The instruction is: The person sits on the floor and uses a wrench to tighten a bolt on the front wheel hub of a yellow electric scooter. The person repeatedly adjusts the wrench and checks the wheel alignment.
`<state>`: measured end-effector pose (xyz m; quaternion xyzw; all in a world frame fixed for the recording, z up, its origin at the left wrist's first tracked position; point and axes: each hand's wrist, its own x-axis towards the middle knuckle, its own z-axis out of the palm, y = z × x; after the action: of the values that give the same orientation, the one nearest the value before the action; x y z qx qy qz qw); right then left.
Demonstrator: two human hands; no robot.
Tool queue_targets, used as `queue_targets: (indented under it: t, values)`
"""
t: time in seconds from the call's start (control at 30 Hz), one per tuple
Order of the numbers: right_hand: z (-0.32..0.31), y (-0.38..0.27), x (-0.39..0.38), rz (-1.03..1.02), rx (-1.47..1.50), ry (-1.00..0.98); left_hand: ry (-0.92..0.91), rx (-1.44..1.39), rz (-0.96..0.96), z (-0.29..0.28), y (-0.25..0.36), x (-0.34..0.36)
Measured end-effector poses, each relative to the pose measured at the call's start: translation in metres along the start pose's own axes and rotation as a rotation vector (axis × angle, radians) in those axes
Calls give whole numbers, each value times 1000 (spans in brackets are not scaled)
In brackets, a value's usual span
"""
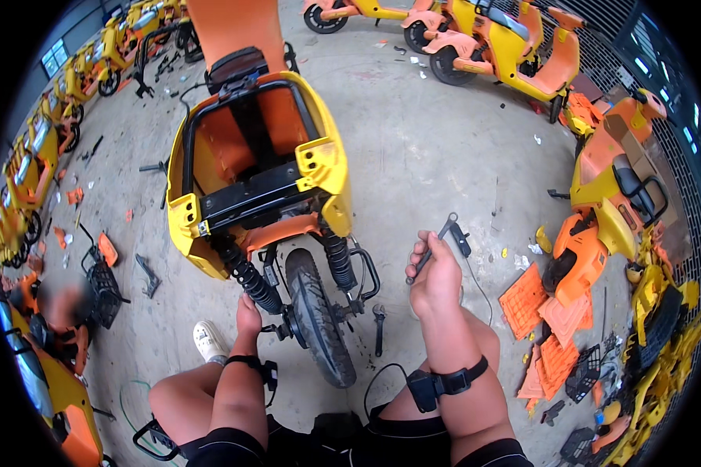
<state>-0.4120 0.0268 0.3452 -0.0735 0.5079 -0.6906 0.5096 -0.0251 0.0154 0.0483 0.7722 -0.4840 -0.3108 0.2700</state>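
In front of me stands a partly stripped yellow and orange scooter (336, 167), its rear wheel (316, 319) toward me. Black coil shock absorbers (251, 279) flank the wheel. My right hand (438, 274), off to the wheel's right, is closed around a metal combination wrench (421, 265), whose ring end points up and away. My left hand (248, 316) is beside the lower end of the left shock absorber, near the axle; its fingers are mostly hidden, so a hold cannot be made out. An adjustable wrench (378, 330) lies on the floor between the wheel and my right arm.
A small black part with a thin cable (461, 241) lies beyond my right hand. Orange panels (526, 300) and yellow scraps pile up at the right. More scooters (514, 54) line both sides. A blurred person (64, 303) is at the left, near black parts (103, 284).
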Motion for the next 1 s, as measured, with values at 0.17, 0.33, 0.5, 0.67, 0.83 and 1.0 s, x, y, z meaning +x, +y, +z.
queue_targets:
  t: [0.17,0.33,0.5,0.67,0.83,1.0]
  values:
    - [-4,-25,1,-11,176,65,-430,580,-8,-40,23,4]
    - [0,-25,1,54,242,-9,-542,810,275,-129,71,14]
    - [-5,-26,0,59,75,-122,-168,-255,69,-231,199,-36]
    - [-8,-18,-8,97,-108,-277,-131,-680,268,-349,300,-121]
    - [-4,-17,-25,117,-130,-316,79,-223,371,-464,335,-190]
    - [-17,-11,-26,102,-175,-313,562,-21,591,-477,307,-223]
